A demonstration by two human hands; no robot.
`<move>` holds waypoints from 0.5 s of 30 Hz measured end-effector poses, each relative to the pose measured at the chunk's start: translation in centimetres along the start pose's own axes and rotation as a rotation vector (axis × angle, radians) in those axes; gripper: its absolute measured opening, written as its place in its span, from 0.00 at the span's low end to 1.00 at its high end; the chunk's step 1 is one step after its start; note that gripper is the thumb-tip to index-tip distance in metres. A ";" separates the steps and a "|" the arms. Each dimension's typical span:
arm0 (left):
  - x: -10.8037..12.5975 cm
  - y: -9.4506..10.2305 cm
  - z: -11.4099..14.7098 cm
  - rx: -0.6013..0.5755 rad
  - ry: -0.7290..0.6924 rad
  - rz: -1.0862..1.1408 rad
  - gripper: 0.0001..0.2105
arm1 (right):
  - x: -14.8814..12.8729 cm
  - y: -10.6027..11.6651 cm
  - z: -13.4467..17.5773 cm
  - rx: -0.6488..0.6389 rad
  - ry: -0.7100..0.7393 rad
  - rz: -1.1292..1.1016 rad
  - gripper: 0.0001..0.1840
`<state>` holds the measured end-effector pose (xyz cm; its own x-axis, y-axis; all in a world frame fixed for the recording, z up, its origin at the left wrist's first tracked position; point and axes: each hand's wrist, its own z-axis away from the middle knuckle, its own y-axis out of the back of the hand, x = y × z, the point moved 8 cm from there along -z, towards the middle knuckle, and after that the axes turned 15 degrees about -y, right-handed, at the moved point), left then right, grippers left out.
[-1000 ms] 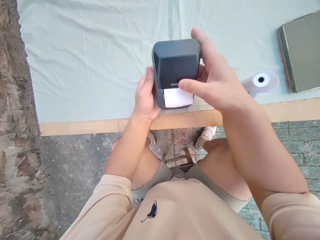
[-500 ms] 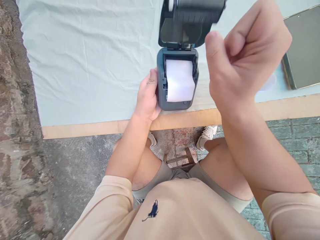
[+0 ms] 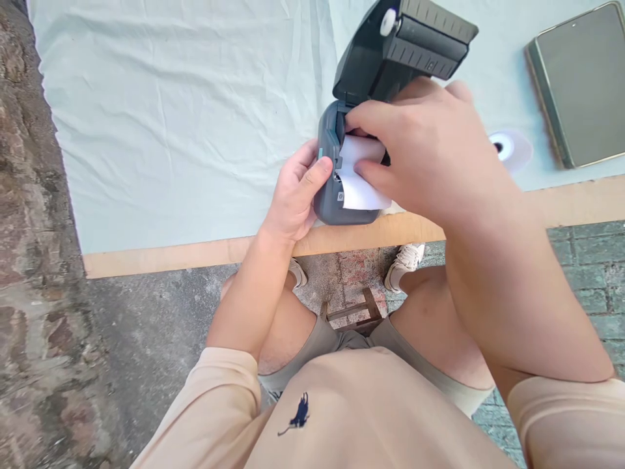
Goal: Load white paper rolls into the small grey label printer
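Your left hand [image 3: 296, 195] grips the left side of the dark printer [image 3: 326, 198], at the near edge of the cloth-covered table [image 3: 195, 150]; its lid [image 3: 361, 62] stands open on the far side. Your right hand [image 3: 434, 143] reaches in, thumb against the white paper [image 3: 359, 189]; whether its partly hidden fingers have closed on it, I can't tell. To the right, a phone [image 3: 586, 85] lies flat.
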<state>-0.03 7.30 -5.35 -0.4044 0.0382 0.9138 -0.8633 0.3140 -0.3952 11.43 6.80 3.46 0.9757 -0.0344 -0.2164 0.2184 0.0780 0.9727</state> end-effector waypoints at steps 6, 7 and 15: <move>-0.2 0.8 -0.2 0.096 -0.033 0.054 0.15 | 0.7 2.2 0.5 0.061 -0.037 -0.359 0.18; -0.3 1.1 -0.3 0.115 -0.038 0.075 0.15 | 1.3 2.8 0.5 0.067 -0.043 -0.547 0.17; 0.3 3.4 -1.3 0.239 -0.107 0.146 0.25 | 4.6 -0.3 -1.2 -0.284 -0.383 -1.661 0.11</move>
<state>-2.72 9.63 -6.31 -0.5479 -0.0377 0.8357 -0.8353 0.0798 -0.5440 15.84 7.81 2.12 -0.3272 -0.4670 -0.8215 0.9441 -0.1257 -0.3047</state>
